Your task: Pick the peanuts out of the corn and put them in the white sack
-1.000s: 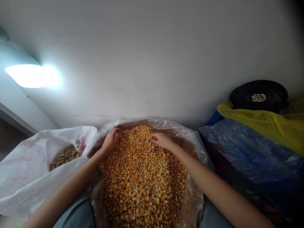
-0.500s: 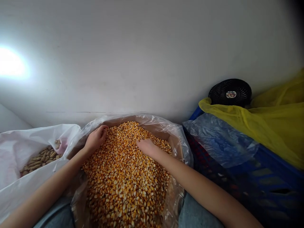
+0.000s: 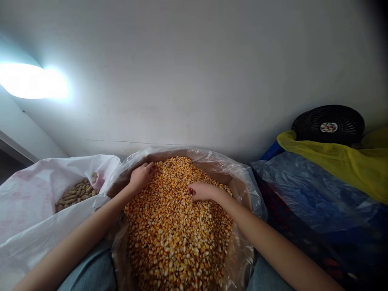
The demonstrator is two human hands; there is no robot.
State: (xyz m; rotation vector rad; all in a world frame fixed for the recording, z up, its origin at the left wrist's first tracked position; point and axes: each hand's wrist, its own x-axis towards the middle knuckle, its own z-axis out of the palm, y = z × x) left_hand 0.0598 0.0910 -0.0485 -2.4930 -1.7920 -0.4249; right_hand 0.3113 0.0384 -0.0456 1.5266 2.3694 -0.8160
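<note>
My left hand (image 3: pixel 142 177) lies open on the far left of the heap of dried corn kernels (image 3: pixel 178 238), its fingers pointing up and to the right, toward the wall (image 3: pixel 194 72). My right hand (image 3: pixel 203 191) is on the heap too, well apart from the left, with its fingers (image 3: pixel 192 188) curled down into the kernels and pointing left. I can't tell whether it's closed around any. My forearms come in from either side and angle toward each other.

The corn fills a clear plastic bag (image 3: pixel 242 194) inside a brown sack, and it sits between my knees in blue jeans (image 3: pixel 91 266). The heap is loose and roundish, longer from my lap to the wall than across, with no single direction to its kernels.

To my left, a white woven sack (image 3: pixel 30 218) holds peanuts in their shells (image 3: pixel 77 194). To my right lies crumpled blue plastic (image 3: pixel 309 194), with a yellow plastic sheet (image 3: pixel 339 157) and a black round fan (image 3: pixel 329 125) beyond it. A bright lamp (image 3: pixel 30 81) shines on the wall.
</note>
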